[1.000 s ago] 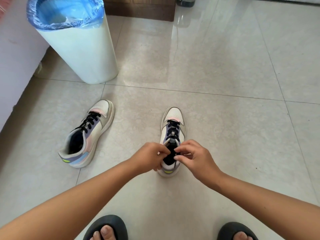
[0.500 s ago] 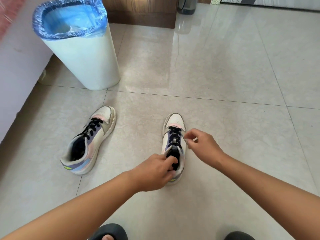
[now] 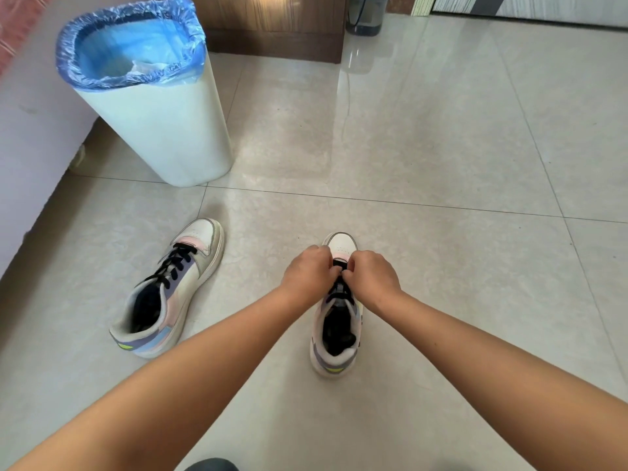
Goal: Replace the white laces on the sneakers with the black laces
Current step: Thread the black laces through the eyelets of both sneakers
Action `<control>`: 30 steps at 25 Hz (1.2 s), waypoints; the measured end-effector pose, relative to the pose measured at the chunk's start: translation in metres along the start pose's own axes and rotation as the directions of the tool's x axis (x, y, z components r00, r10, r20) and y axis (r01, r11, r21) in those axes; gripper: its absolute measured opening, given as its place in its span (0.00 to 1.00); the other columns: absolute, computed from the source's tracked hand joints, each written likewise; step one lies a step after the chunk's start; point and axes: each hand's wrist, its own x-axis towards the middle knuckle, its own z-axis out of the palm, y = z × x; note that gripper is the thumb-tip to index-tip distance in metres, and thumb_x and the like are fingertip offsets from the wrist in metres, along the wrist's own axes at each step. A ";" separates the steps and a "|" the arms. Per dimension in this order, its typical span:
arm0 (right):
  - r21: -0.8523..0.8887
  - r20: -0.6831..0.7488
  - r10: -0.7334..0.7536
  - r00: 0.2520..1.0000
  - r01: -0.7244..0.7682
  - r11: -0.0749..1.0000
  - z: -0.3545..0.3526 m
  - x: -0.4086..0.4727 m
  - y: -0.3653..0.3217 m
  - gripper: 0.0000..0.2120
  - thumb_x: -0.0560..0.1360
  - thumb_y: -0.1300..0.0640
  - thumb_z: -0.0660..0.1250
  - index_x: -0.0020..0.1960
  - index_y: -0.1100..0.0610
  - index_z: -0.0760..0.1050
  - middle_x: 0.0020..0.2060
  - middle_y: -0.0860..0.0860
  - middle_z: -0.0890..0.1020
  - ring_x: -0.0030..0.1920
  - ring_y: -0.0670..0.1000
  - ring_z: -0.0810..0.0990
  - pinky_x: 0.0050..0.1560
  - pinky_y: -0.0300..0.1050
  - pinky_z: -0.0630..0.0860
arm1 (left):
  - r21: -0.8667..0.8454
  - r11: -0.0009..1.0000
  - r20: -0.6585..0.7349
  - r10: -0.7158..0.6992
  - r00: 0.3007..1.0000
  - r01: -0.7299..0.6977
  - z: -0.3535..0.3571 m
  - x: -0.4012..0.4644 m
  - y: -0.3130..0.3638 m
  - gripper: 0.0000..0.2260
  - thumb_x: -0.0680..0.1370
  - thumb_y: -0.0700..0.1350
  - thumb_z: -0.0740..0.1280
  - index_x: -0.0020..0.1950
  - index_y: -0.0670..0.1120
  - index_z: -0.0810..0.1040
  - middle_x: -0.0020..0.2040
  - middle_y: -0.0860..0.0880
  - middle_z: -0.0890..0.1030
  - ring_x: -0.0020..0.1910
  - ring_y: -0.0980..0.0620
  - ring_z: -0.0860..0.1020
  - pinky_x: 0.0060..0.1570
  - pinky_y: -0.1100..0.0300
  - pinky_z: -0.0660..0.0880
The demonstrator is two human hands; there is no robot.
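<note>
Two pastel sneakers stand on the tiled floor. The left sneaker (image 3: 170,290) is laced with black laces (image 3: 175,263) and lies angled, untouched. The right sneaker (image 3: 336,321) points away from me, with black laces (image 3: 339,290) showing below my hands. My left hand (image 3: 307,271) and my right hand (image 3: 372,275) meet over its front eyelets, near the toe, fingers pinched on the black lace there. The fingertips hide the lower lace rows. No white laces are in sight.
A white waste bin (image 3: 159,130) with a blue liner stands at the back left, beside a pale wall or bed side (image 3: 30,130). A wooden cabinet base (image 3: 272,32) runs along the back. A dark slipper (image 3: 210,465) shows at the bottom edge.
Both hands moved forward from the sneaker's tongue and collar to its front eyelets near the toe. The camera tilted up, so my slippers have mostly left the view.
</note>
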 end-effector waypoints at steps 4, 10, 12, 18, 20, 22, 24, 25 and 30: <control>0.200 0.121 0.126 0.985 -0.149 0.968 0.000 0.008 0.000 0.05 0.72 0.62 0.62 0.39 0.61 0.75 0.35 0.54 0.77 0.36 0.55 0.73 0.35 0.42 0.67 | 0.192 0.981 -0.020 0.036 0.999 -0.031 0.016 0.006 0.011 0.08 0.77 0.36 0.61 0.55 0.37 0.74 0.55 0.40 0.76 0.53 0.41 0.76 0.43 0.56 0.67; 0.326 0.239 -0.128 0.963 0.045 0.944 0.002 0.010 0.026 0.10 0.79 0.64 0.57 0.40 0.55 0.64 0.40 0.52 0.70 0.38 0.51 0.66 0.33 0.39 0.63 | 0.143 0.983 -0.030 0.123 0.992 -0.117 0.018 -0.002 0.005 0.08 0.79 0.36 0.58 0.55 0.37 0.73 0.55 0.39 0.76 0.51 0.41 0.75 0.46 0.55 0.69; 0.376 0.188 -0.123 0.974 0.044 0.926 0.008 0.008 0.028 0.08 0.79 0.61 0.58 0.42 0.56 0.65 0.42 0.52 0.70 0.40 0.51 0.68 0.33 0.38 0.63 | 0.035 0.994 -0.082 0.106 0.991 -0.103 0.016 -0.009 -0.002 0.08 0.79 0.38 0.58 0.53 0.36 0.74 0.52 0.39 0.76 0.49 0.42 0.75 0.47 0.53 0.69; 0.115 0.371 0.047 0.928 -0.096 0.989 0.000 0.001 0.021 0.15 0.80 0.48 0.55 0.41 0.57 0.70 0.38 0.51 0.75 0.38 0.51 0.73 0.32 0.41 0.65 | 0.115 0.993 0.167 -0.033 0.985 0.013 0.008 -0.004 -0.002 0.15 0.81 0.49 0.55 0.56 0.39 0.72 0.53 0.40 0.78 0.52 0.42 0.76 0.44 0.55 0.68; 0.069 0.411 0.010 0.912 -0.042 0.997 0.001 0.002 0.012 0.14 0.80 0.55 0.54 0.49 0.62 0.75 0.47 0.57 0.79 0.43 0.54 0.74 0.39 0.42 0.68 | 0.284 0.958 0.257 -0.033 0.966 -0.042 0.012 -0.002 0.005 0.14 0.82 0.47 0.54 0.59 0.40 0.71 0.56 0.41 0.77 0.54 0.42 0.76 0.44 0.55 0.69; 0.026 0.437 0.016 0.899 -0.030 0.999 0.001 0.006 0.003 0.13 0.79 0.60 0.54 0.54 0.64 0.75 0.51 0.59 0.79 0.45 0.55 0.73 0.43 0.42 0.68 | 0.346 0.933 0.285 -0.007 0.958 -0.096 0.016 0.000 0.010 0.12 0.81 0.42 0.54 0.61 0.41 0.71 0.58 0.41 0.77 0.55 0.42 0.77 0.45 0.55 0.70; 0.015 0.468 0.001 0.884 -0.009 1.000 -0.004 0.009 0.001 0.10 0.79 0.61 0.54 0.48 0.62 0.73 0.44 0.58 0.77 0.41 0.56 0.72 0.39 0.43 0.69 | 0.308 0.943 0.298 0.027 0.954 -0.123 0.014 0.002 0.010 0.12 0.81 0.40 0.54 0.61 0.41 0.71 0.58 0.41 0.77 0.55 0.42 0.76 0.45 0.55 0.70; 0.056 0.483 -0.027 0.875 0.000 0.998 -0.007 0.010 0.004 0.10 0.79 0.61 0.53 0.45 0.61 0.71 0.39 0.57 0.75 0.39 0.56 0.72 0.37 0.44 0.70 | 0.242 0.962 0.306 0.050 0.951 -0.129 0.012 0.003 0.005 0.12 0.81 0.41 0.54 0.60 0.41 0.72 0.58 0.41 0.77 0.55 0.41 0.76 0.46 0.55 0.69; 0.577 0.365 -0.103 0.925 -0.138 0.805 0.001 -0.008 0.028 0.15 0.81 0.61 0.55 0.35 0.58 0.66 0.29 0.54 0.70 0.29 0.50 0.70 0.33 0.42 0.71 | -0.197 0.976 0.191 0.134 0.972 -0.096 0.015 -0.014 -0.028 0.08 0.82 0.44 0.56 0.44 0.46 0.68 0.42 0.45 0.77 0.42 0.46 0.73 0.38 0.61 0.63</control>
